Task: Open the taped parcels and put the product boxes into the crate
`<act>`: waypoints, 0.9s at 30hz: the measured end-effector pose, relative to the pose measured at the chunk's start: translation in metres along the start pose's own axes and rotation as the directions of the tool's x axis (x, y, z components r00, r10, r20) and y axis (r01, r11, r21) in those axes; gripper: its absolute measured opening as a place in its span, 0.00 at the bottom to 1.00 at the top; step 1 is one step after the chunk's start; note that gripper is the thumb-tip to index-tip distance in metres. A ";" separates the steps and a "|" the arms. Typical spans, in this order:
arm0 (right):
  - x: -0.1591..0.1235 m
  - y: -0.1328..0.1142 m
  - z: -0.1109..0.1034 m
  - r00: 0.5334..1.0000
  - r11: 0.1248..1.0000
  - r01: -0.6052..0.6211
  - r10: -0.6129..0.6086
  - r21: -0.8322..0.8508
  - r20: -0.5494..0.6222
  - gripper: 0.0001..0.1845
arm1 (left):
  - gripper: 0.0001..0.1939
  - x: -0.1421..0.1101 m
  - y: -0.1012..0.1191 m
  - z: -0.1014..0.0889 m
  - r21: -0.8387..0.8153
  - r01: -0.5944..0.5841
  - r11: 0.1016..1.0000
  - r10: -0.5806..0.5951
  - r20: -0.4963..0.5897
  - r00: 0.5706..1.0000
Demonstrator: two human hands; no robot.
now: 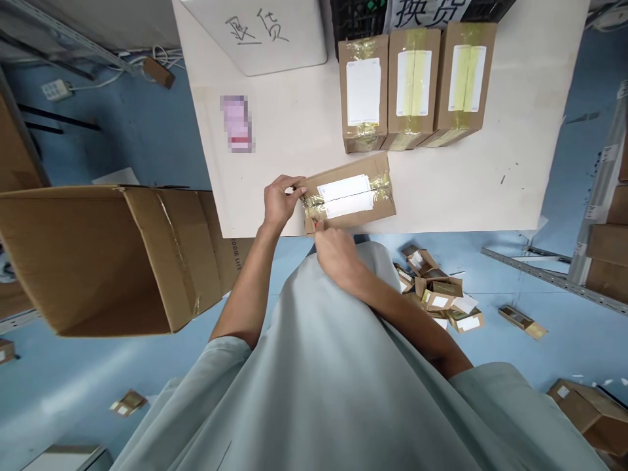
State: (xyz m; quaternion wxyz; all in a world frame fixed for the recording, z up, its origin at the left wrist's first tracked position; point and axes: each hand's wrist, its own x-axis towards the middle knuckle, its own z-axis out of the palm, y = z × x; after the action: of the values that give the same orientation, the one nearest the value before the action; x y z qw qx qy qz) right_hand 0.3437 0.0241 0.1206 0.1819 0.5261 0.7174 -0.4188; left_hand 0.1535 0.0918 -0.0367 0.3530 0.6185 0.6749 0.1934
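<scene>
Head view: taped box (350, 194) lies at worktop (456, 190) near edge, left of middle, slightly skewed, split white label up. Left hand (282, 201) grip: thumb and fingers pinching box's far-left corner. Right hand (338, 257) grip: clenched at box's near-left corner around small red item (316, 226), mostly hidden. Three upright cartons (413, 85) side by side, toward far edge, right of middle. White bin (284, 49) toward far-left corner; pixelated pink item (237, 124) near left edge.
</scene>
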 end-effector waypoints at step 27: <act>0.023 0.215 0.073 0.756 0.557 0.015 0.537 0.830 -0.373 0.29 | 0.22 -0.046 0.020 0.015 -0.158 0.337 0.928 -0.354 -0.092 0.931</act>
State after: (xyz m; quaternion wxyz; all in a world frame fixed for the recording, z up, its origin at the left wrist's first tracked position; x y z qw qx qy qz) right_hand 0.5169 0.0001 -0.0262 -0.2400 0.7587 0.3801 -0.4714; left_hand 0.1777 0.0479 -0.0219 0.3831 0.4511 0.7778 0.2114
